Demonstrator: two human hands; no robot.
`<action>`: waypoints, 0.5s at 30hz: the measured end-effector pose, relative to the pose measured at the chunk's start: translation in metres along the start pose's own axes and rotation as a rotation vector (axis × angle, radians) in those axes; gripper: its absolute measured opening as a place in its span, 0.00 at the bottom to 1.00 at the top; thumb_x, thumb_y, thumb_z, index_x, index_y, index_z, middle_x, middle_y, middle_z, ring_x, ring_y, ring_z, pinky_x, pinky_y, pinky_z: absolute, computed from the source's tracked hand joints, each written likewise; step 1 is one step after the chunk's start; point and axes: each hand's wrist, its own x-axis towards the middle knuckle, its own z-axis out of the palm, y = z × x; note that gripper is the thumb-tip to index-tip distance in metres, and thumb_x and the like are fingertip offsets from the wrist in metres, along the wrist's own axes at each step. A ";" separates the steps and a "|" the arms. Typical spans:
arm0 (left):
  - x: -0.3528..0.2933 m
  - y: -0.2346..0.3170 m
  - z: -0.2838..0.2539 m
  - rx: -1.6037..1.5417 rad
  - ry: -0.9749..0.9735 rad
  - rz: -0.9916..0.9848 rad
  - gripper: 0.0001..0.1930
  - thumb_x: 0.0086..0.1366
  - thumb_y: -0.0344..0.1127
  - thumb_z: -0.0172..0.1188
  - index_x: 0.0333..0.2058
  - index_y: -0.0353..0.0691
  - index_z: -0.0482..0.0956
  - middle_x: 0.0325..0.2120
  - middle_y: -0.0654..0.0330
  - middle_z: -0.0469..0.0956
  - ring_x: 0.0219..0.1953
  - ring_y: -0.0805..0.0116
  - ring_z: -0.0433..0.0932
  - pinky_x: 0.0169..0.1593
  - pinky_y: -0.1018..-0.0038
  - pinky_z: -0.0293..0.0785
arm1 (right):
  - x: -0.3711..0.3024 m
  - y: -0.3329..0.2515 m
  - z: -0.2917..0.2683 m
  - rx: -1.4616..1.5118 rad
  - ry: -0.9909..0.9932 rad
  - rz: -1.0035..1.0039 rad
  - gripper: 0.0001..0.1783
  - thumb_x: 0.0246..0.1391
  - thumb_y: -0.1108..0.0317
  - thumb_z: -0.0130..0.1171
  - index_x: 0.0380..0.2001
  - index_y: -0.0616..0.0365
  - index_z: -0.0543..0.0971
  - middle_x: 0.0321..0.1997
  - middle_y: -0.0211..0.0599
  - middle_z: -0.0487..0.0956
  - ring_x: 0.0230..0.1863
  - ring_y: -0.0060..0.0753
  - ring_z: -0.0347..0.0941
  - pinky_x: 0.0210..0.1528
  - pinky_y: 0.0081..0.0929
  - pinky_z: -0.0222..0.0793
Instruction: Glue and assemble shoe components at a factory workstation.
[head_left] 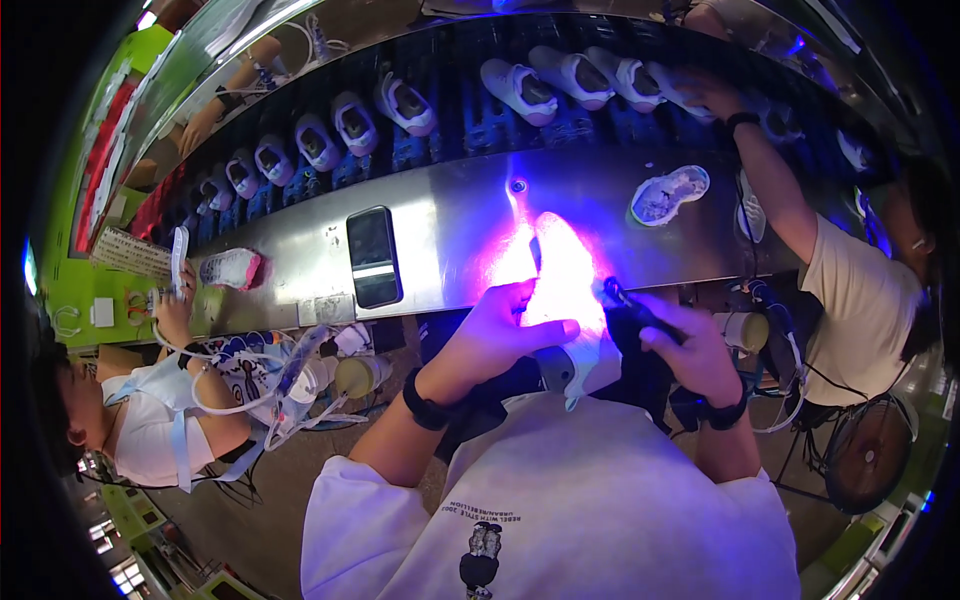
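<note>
Directly in front of me a light-coloured shoe (566,285) glows under strong violet-white light, so its details are washed out. My left hand (497,335) is closed on the shoe's left side, the thumb lying across it near the heel end. In my right hand (695,350) is a black handheld tool (628,308), its tip close to the shoe's right side. The tool's exact kind does not show, and glare hides whether it touches the shoe. A small round lamp head (518,186) stands on the metal bench just beyond the shoe.
A black phone (374,257) lies on the metal bench (440,220). A shoe sole (669,195) rests to the right, another sole (231,269) to the left. Several shoes (408,103) line the dark conveyor beyond. Co-workers sit on both sides; the right one's hand (710,92) reaches among the shoes.
</note>
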 end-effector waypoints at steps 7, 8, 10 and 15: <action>0.017 0.004 0.018 0.181 0.121 -0.078 0.20 0.65 0.40 0.70 0.51 0.33 0.80 0.42 0.62 0.83 0.44 0.76 0.81 0.49 0.77 0.76 | -0.020 0.011 -0.027 0.025 -0.063 0.162 0.24 0.63 0.73 0.62 0.62 0.56 0.77 0.32 0.30 0.80 0.33 0.19 0.75 0.39 0.24 0.74; 0.020 0.002 0.021 0.186 0.112 -0.042 0.20 0.66 0.39 0.69 0.51 0.34 0.79 0.41 0.62 0.83 0.43 0.76 0.81 0.49 0.77 0.76 | -0.017 0.012 -0.030 0.023 -0.055 0.178 0.24 0.63 0.73 0.62 0.62 0.56 0.77 0.32 0.30 0.80 0.33 0.19 0.75 0.39 0.24 0.74; 0.022 0.001 0.025 0.218 0.094 0.031 0.20 0.67 0.40 0.67 0.51 0.33 0.79 0.41 0.62 0.83 0.44 0.76 0.80 0.49 0.76 0.75 | -0.008 0.012 -0.038 -0.012 -0.075 0.146 0.24 0.63 0.70 0.62 0.62 0.56 0.78 0.31 0.29 0.80 0.32 0.19 0.74 0.37 0.23 0.73; 0.024 -0.008 0.020 0.238 0.248 0.116 0.22 0.66 0.40 0.68 0.52 0.30 0.78 0.42 0.61 0.82 0.45 0.74 0.79 0.51 0.74 0.75 | -0.009 -0.003 -0.058 -0.048 -0.217 0.166 0.25 0.61 0.70 0.64 0.62 0.53 0.78 0.29 0.27 0.80 0.30 0.18 0.73 0.35 0.22 0.71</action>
